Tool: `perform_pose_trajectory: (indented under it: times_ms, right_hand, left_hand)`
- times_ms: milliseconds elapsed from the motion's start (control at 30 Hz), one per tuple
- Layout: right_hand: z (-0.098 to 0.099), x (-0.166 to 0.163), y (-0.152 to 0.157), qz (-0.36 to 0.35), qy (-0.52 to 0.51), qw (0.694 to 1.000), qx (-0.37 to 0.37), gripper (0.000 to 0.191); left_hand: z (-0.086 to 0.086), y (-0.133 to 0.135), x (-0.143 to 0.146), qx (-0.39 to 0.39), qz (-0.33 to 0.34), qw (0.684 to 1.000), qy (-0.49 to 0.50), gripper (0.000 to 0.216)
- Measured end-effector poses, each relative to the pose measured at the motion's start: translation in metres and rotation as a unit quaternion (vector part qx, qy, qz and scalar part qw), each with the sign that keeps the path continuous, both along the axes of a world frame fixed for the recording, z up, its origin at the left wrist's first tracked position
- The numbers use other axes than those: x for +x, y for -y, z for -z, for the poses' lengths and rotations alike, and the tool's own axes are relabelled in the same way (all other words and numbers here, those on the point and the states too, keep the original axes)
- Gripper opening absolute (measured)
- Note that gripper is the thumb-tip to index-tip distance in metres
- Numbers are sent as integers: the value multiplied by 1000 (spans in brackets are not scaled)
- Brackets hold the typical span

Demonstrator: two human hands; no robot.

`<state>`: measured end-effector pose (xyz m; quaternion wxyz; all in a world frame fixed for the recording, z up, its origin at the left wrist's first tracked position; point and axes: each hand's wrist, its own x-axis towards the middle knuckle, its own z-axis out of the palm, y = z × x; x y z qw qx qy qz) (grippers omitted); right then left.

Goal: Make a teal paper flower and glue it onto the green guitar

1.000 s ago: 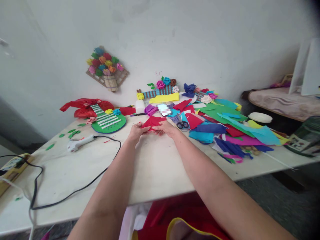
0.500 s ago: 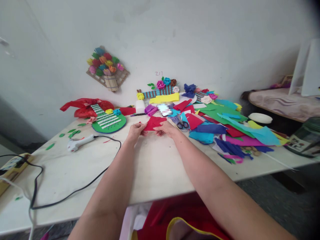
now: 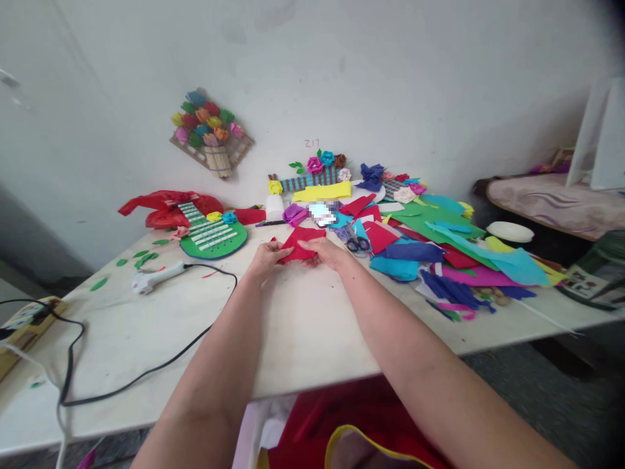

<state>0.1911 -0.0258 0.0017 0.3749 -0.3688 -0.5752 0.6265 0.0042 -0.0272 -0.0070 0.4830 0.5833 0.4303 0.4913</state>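
Between both hands is a piece of red crepe paper (image 3: 305,238), raised just over the table and creased. My left hand (image 3: 268,258) pinches its left side, thumb on top. My right hand (image 3: 322,253) grips the right side with the thumb pressed on the paper and fingers curled underneath. Some of the fingertips are hidden by the paper. Just beyond the right hand lie dark-handled scissors (image 3: 358,243). A purple crumpled paper (image 3: 295,213) and a phone with a blurred bright screen (image 3: 322,213) are behind the red piece.
To the left are a green guitar-shaped craft (image 3: 215,238), a glue gun (image 3: 159,277) with a black cord, green paper leaves (image 3: 99,284) and a power strip (image 3: 34,322). Coloured paper scraps (image 3: 415,251) pile up on the right, near a green jar (image 3: 598,273) and white bowl (image 3: 510,231).
The hands have drawn slightly closer together. The red paper has bunched and tilted between them, and the right thumb has shifted inward over it.
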Motion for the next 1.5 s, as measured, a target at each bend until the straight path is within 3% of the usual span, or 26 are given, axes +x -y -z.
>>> perform_pose_trajectory:
  times_ms: [167, 300, 833, 1200, 1500]
  right_hand:
    - [2, 0, -4, 59, -8, 998, 16, 33]
    - [3, -1, -4, 54, 6, 997, 46, 25]
    - [0, -6, -1, 73, -3, 996, 41, 31]
    - [-2, -7, 1, 87, -32, 995, 38, 28]
    - [5, -8, -8, 99, -66, 992, 36, 18]
  left_hand:
    - [1, -2, -1, -4, -3, 1000, -12, 35]
    - [-1, 2, 0, -22, 1, 1000, -12, 37]
    - [-7, 9, 6, -58, 15, 998, 22, 40]
    - [0, 3, 1, -57, 54, 995, 68, 37]
    - [-7, 8, 2, -71, 33, 990, 115, 35]
